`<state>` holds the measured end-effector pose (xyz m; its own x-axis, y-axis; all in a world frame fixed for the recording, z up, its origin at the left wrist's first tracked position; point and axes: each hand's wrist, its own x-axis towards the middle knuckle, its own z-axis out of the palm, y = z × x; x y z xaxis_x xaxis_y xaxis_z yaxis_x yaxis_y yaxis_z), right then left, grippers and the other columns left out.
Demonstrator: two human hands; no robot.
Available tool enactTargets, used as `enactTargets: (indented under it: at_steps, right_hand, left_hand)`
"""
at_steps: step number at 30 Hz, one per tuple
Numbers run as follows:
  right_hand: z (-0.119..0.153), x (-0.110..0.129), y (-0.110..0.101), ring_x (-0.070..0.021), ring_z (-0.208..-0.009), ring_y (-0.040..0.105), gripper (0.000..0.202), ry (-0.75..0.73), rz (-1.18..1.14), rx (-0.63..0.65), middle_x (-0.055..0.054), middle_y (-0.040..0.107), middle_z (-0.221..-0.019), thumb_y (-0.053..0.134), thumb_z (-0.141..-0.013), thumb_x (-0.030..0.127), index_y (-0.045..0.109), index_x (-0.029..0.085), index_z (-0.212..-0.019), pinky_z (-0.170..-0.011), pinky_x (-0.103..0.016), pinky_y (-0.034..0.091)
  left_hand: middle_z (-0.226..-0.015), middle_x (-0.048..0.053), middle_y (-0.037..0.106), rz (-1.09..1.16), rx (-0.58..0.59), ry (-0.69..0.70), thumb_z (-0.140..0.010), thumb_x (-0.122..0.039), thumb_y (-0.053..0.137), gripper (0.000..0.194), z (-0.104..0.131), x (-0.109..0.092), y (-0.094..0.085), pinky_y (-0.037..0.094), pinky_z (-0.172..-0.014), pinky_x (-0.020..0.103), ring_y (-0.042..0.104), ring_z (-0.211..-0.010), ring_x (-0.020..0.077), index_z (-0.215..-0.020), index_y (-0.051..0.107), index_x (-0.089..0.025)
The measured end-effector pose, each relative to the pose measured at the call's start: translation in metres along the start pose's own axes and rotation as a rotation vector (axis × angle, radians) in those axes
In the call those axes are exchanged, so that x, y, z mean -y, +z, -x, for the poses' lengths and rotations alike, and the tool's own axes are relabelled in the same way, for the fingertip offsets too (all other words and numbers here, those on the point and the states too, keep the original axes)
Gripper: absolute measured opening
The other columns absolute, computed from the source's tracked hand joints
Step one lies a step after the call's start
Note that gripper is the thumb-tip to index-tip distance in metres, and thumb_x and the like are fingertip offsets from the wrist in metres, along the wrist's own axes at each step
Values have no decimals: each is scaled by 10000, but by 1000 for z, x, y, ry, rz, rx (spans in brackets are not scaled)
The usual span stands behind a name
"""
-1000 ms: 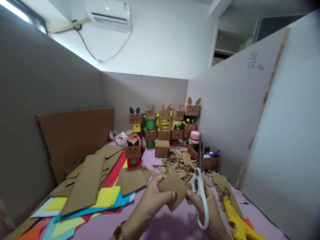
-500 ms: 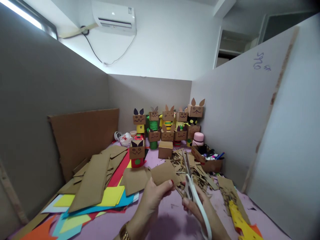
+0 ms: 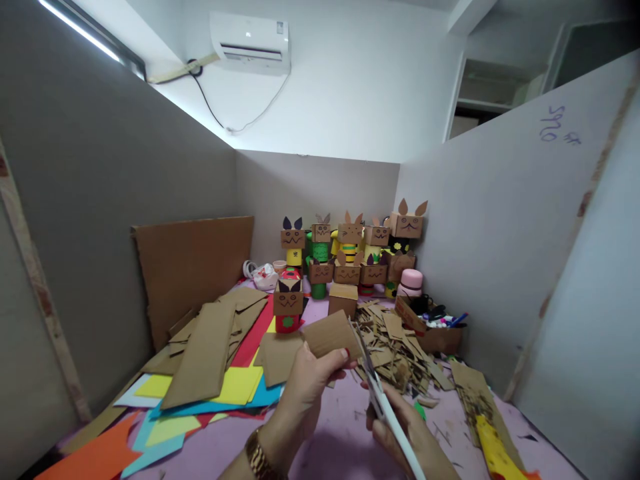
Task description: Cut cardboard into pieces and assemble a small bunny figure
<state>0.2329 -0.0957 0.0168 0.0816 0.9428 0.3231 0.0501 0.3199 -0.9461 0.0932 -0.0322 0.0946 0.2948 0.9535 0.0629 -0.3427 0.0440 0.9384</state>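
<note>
My left hand [image 3: 315, 380] pinches a rectangular piece of brown cardboard [image 3: 333, 339] between thumb and fingers, above the table. White-handled scissors [image 3: 383, 400] are gripped in my right hand [image 3: 400, 427]. Their metal blades point up and away, lying along the right edge of the cardboard piece; whether they are cutting into it I cannot tell. Behind the scissors spreads a heap of cardboard scraps [image 3: 395, 353]. Another flat cardboard piece [image 3: 278, 359] lies on the table just left of my left hand.
Cardboard animal figures [image 3: 349, 273] stand in rows at the back, one [image 3: 288, 303] further forward. Cardboard sheets [image 3: 200, 353] and coloured paper [image 3: 240, 387] lie left. A box of pens [image 3: 440, 337] and a pink container [image 3: 411, 281] stand right. Partition walls [image 3: 500, 253] enclose the table.
The scissors have come left against the cardboard's right edge, their blades now closer together. The cardboard piece is tilted and raised slightly. The whole view has shifted, with things appearing further right.
</note>
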Motion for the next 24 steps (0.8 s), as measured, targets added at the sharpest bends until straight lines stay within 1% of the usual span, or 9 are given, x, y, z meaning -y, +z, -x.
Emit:
enactTargets:
  at_steps: [4,9,15,24]
  right_hand:
    - [0,0,0,-136,-555,339,584,-3,28,28,38,400,-625,584,-687,592,566,200,-1120,-525,-261,283]
    - [-1,-2,2,-134,-537,335,528,-18,12,-24,44,387,-594,613,-667,571,613,219,-1060,-500,-247,289]
    - [-1,-2,3,-132,-513,315,557,-21,24,-41,47,362,-568,614,-654,592,619,212,-1062,-483,-248,272]
    - [-2,-3,5,-112,-505,263,536,2,-4,-53,64,332,-555,631,-647,595,619,189,-996,-492,-256,220]
  left_hand:
    - [-751,10,674,-4,20,11,-647,-197,649,338,0,0,1,413,-553,215,602,-623,117,-960,532,-150]
    - [-704,3,659,-20,-2,16,-633,-195,643,325,3,0,5,405,-539,218,593,-595,118,-936,533,-151]
    - [-726,8,667,-24,-9,-15,-618,-199,647,371,2,-1,4,413,-550,221,602,-603,122,-967,527,-157]
    - [-738,9,652,-23,-3,-21,-650,-191,630,304,1,2,5,424,-566,207,595,-618,101,-927,521,-133]
